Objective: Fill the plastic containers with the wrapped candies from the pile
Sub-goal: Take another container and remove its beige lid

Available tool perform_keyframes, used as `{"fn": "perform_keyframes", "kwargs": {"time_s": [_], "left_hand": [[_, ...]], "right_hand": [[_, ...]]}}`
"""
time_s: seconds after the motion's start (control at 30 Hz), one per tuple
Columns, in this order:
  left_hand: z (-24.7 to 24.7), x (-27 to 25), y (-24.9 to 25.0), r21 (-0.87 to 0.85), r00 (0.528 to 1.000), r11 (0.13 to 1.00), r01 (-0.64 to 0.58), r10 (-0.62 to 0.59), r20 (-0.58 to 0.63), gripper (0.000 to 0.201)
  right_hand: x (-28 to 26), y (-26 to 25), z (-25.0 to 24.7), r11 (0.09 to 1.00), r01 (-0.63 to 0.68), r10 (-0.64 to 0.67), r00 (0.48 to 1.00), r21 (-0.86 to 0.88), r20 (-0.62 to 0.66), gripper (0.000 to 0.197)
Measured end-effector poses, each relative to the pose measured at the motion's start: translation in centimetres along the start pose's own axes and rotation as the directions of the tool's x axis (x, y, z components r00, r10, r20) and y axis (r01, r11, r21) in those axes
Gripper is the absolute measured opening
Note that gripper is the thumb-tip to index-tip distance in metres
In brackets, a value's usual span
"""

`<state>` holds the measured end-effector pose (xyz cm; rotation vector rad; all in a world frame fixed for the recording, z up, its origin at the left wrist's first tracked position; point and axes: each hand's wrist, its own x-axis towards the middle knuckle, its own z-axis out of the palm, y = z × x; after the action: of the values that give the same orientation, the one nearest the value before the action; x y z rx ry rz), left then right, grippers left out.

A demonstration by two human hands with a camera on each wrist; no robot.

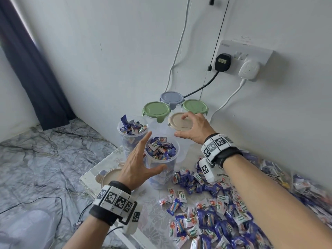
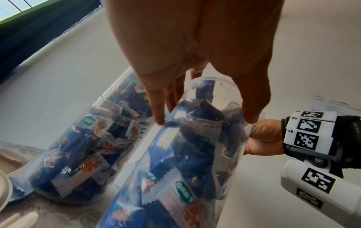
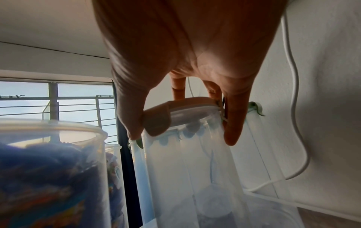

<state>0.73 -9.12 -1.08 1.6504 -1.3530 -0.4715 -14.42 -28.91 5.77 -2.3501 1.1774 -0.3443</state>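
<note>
Two clear plastic containers stand open and full of wrapped candies, a far one [image 1: 132, 131] and a near one [image 1: 161, 152]. My left hand [image 1: 152, 153] straddles the near one [image 2: 185, 154], straight fingers [image 2: 159, 117] on its left side and thumb on its right, both touching the wall. My right hand [image 1: 181, 125] reaches over an empty container [image 3: 185, 169] with a beige lid [image 1: 177, 121]. Its thumb and fingers [image 3: 232, 135] curl round the lid's rim [image 3: 191, 104]. The candy pile [image 1: 215, 212] covers the table's right part.
Behind stand closed containers with two green lids [image 1: 156, 109] [image 1: 195, 106] and a grey-blue lid [image 1: 171, 97]. A loose beige lid [image 1: 108, 177] lies near the table's left edge. Plugs and cables hang from a wall socket [image 1: 246, 58]. A marble-patterned floor lies at left.
</note>
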Motion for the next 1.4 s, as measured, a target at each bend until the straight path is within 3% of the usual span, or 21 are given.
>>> {"fn": "perform_keyframes", "kwargs": {"time_s": [0.53, 0.93, 1.4], "left_hand": [[0.7, 1.5, 2.9, 0.039, 0.995, 0.994, -0.101, 0.102, -0.02, 0.106], [4.9, 8.5, 4.3, 0.012, 0.996, 0.998, -0.065, 0.066, -0.067, 0.1], [7.4, 11.3, 2.0, -0.001, 0.998, 1.0, 0.028, -0.028, -0.064, 0.095]], "right_hand": [[-5.2, 3.0, -3.9, 0.999, 0.038, -0.035, 0.986, 0.017, -0.161, 0.064], [-6.9, 5.9, -6.0, 1.0, 0.001, 0.004, 0.965, 0.019, -0.263, 0.065], [-8.0, 7.1, -6.6, 1.0, 0.021, -0.019, 0.965, 0.006, -0.261, 0.066]]}}
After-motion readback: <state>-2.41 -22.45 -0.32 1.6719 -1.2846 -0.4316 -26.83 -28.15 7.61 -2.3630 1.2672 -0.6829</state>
